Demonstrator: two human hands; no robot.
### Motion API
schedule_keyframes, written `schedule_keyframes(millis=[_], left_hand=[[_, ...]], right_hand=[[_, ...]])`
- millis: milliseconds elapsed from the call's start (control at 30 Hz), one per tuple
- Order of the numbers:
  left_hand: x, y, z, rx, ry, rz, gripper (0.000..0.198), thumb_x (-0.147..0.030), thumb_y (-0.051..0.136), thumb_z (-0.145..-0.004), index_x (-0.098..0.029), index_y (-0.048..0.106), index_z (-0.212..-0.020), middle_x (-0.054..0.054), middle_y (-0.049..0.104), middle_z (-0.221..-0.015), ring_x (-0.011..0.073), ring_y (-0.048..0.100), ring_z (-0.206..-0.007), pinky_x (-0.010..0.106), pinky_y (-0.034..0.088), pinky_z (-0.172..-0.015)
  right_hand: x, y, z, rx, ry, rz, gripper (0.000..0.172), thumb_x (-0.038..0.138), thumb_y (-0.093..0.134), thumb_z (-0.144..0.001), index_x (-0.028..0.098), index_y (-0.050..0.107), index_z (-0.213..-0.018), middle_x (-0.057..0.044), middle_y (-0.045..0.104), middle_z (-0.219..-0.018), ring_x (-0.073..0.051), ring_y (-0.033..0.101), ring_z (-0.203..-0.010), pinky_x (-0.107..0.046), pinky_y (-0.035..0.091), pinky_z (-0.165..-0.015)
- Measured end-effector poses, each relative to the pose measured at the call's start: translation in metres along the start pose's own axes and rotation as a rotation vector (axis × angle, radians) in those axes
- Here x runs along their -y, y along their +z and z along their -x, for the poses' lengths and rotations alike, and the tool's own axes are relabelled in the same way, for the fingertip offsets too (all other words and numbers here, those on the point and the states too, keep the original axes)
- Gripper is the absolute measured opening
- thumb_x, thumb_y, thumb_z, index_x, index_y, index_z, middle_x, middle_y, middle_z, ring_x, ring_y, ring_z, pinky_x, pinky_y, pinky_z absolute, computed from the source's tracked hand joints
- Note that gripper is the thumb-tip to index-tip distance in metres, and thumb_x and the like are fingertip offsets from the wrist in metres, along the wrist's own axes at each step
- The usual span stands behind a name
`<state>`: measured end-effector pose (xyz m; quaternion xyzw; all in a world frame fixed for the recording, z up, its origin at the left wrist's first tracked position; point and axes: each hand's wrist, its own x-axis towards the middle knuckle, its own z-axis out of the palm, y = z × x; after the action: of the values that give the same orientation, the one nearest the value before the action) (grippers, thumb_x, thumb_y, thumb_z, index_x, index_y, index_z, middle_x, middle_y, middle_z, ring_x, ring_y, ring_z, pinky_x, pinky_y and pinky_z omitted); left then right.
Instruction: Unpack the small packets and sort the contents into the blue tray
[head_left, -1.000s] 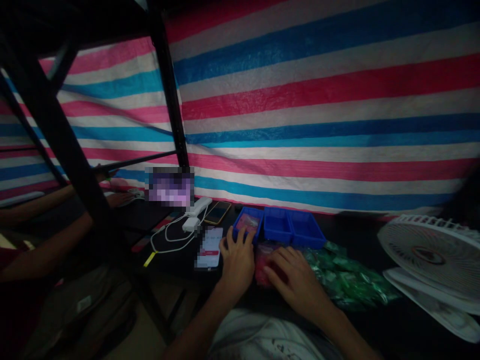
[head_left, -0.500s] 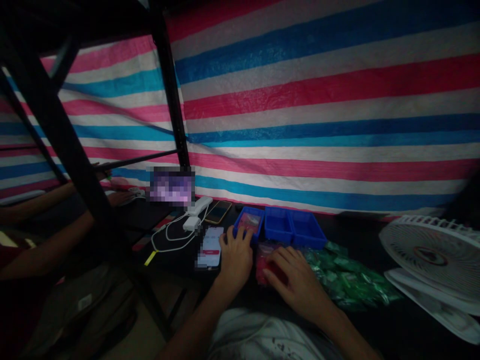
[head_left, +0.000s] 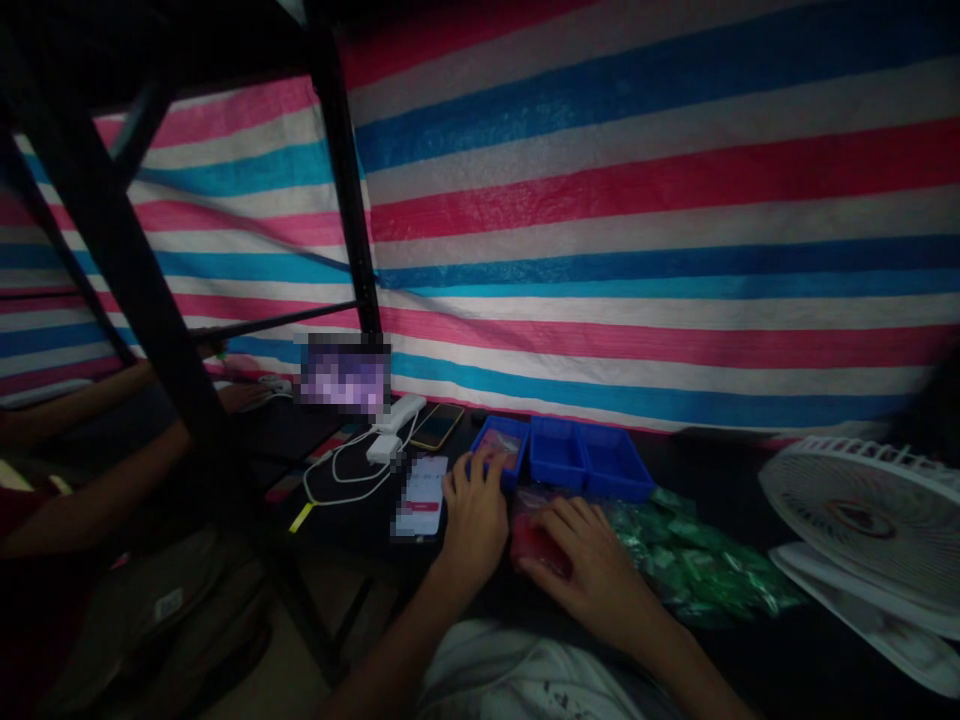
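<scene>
Far to the left of the shallow blue plastic tray (head_left: 577,486), beyond a black metal shelf post (head_left: 154,340), a co-worker's bare forearm (head_left: 90,490) reached in from the dark. Nearer the tray, on its left, lay a white charging cable (head_left: 337,478), a white power bank (head_left: 399,412), a dark smartphone with a gold edge (head_left: 436,426) and a second phone with a blurred screen (head_left: 420,497). The person's left hand (head_left: 472,522) stood at the tray's left end, its fingers (head_left: 481,470) curved and slightly spread over the near rim of the left compartment, where a small pinkish plastic packet (head_left: 499,447) lay; whether they pinched anything could not be told. Just in front of the tray, the right hand (head_left: 581,570) lay open and palm-down, fingers spread, on a clear plastic bag of red contents (head_left: 531,540), pressing on it rather than gripping it. The bag looked light, soft and slippery, probably best taken by a gathered corner rather than its flat face. Further right, also in front of the tray, spread a heap of glossy green foil sachets (head_left: 697,560), likely light and prone to sliding, and beyond them stood a round white plastic desk fan (head_left: 862,520).
</scene>
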<state>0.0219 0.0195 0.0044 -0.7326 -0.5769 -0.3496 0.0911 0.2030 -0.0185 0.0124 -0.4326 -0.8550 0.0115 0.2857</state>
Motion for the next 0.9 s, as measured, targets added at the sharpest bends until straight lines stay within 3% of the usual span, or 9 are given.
schedule_keyframes(millis=[167, 267, 467, 700, 900], left_hand=[[0.002, -0.011, 0.0, -0.144, 0.057, 0.33, 0.03, -0.012, 0.039, -0.101, -0.023, 0.061, -0.119, 0.008, 0.064, -0.122, 0.0234, 0.056, -0.116, 0.039, 0.044, -0.1], [0.003, -0.012, 0.0, -0.111, 0.055, 0.428, 0.026, -0.015, 0.041, -0.101, -0.023, 0.062, -0.114, 0.007, 0.066, -0.114, 0.0226, 0.06, -0.109, 0.037, 0.045, -0.096], [0.005, -0.009, -0.001, -0.045, 0.038, 0.522, 0.023, -0.017, 0.043, -0.102, -0.022, 0.064, -0.109, 0.006, 0.069, -0.105, 0.0221, 0.063, -0.102, 0.036, 0.047, -0.092], [0.001, -0.017, 0.001, 0.11, 0.157, 0.571, 0.023, -0.02, 0.045, -0.103, -0.022, 0.066, -0.112, 0.005, 0.07, -0.109, 0.0208, 0.063, -0.105, 0.036, 0.047, -0.096], [0.0, -0.017, 0.002, 0.149, 0.199, 0.545, 0.022, -0.023, 0.046, -0.103, -0.023, 0.066, -0.113, 0.006, 0.069, -0.112, 0.022, 0.062, -0.106, 0.038, 0.047, -0.096]], right_hand=[[-0.001, 0.0, 0.0, -0.015, 0.003, -0.021, 0.021, 0.044, 0.064, -0.095, 0.026, 0.066, -0.105, -0.007, 0.066, -0.104, -0.028, 0.057, -0.097, -0.042, 0.045, -0.084], [-0.003, 0.0, 0.0, -0.032, 0.03, -0.055, 0.014, 0.037, 0.059, -0.099, 0.025, 0.066, -0.098, -0.006, 0.066, -0.099, -0.026, 0.058, -0.094, -0.04, 0.044, -0.082], [-0.006, -0.001, -0.002, -0.082, 0.087, -0.202, 0.025, 0.032, 0.049, -0.104, 0.024, 0.068, -0.091, -0.005, 0.067, -0.091, -0.024, 0.059, -0.089, -0.039, 0.043, -0.082], [-0.011, -0.001, -0.003, -0.171, 0.146, -0.31, 0.027, 0.035, 0.047, -0.105, 0.025, 0.069, -0.092, -0.004, 0.068, -0.091, -0.024, 0.057, -0.088, -0.038, 0.041, -0.082], [-0.014, 0.002, -0.002, -0.237, 0.184, -0.302, 0.027, 0.033, 0.046, -0.105, 0.022, 0.062, -0.086, -0.005, 0.064, -0.088, -0.024, 0.055, -0.087, -0.037, 0.041, -0.079]])
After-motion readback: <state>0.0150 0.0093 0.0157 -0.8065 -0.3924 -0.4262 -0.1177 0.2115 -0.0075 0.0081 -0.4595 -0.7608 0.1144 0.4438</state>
